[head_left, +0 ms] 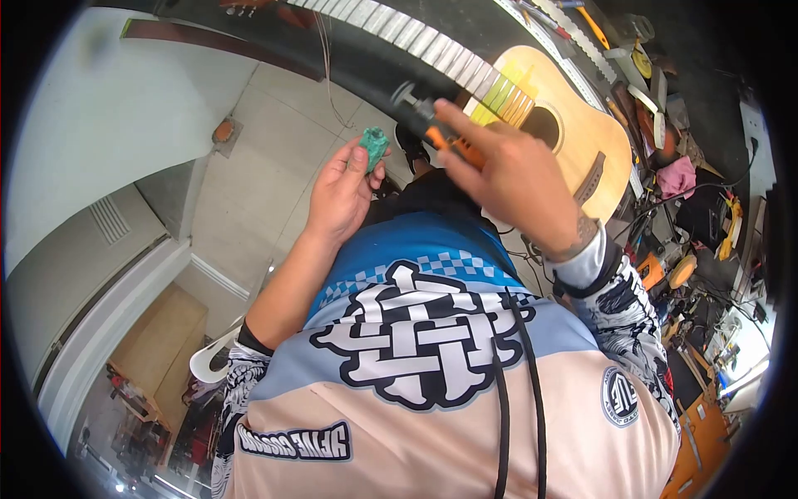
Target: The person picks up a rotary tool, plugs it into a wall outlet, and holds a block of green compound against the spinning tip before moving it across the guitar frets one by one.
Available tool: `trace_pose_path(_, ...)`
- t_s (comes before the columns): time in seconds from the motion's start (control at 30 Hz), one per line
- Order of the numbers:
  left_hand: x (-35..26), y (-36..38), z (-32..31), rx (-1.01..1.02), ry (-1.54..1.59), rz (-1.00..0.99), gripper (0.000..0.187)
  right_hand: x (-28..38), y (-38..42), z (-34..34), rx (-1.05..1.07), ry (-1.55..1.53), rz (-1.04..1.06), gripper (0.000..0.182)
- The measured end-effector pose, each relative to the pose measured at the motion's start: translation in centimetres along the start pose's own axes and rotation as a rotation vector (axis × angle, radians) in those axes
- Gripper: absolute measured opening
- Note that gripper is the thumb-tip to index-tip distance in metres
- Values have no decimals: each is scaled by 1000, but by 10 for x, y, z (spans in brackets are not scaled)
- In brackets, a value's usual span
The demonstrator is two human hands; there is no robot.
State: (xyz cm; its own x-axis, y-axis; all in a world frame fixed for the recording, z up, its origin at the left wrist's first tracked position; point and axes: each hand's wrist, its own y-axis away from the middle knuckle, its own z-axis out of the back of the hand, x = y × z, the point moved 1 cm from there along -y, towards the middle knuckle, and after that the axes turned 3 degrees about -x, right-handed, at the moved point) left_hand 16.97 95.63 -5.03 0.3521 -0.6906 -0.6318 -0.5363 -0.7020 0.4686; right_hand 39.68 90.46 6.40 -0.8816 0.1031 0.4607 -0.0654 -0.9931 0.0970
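Note:
My left hand (342,191) pinches a small green block (375,147) between thumb and fingertips, held out over the tiled floor. My right hand (507,170) grips an orange-handled tool (453,143) whose dark metal tip (409,96) points toward the guitar neck. An acoustic guitar (586,133) with a pale top lies on the workbench just beyond my right hand. Its fretboard (416,37) runs up and left, with yellow-green tape (503,91) across the frets near the soundhole. My patterned shirt fills the lower frame.
The dark workbench (706,91) to the right is crowded with tools, tape rolls, a pink cloth (677,176), cables and orange items. A white plastic chair (212,359) and a wooden cabinet (158,349) stand lower left on the tiled floor (266,166).

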Motion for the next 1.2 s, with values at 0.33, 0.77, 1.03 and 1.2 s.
trace_pose_path(0.33, 14, 2, -1, -113, 31, -16, 41, -70, -34, -7, -43, 244, 62, 49)
trace_pose_path(0.77, 30, 2, -16, -157, 38, -31, 42, -74, -33, -16, -7, 207, 148, 48)
trace_pose_path(1.03, 30, 0, -17, -140, 19, -37, 41, -79, -33, -19, -19, 208, 145, 48)
trace_pose_path(1.2, 30, -2, -17, -157, 31, -31, 44, -84, -37, -16, -26, 202, 128, 48)
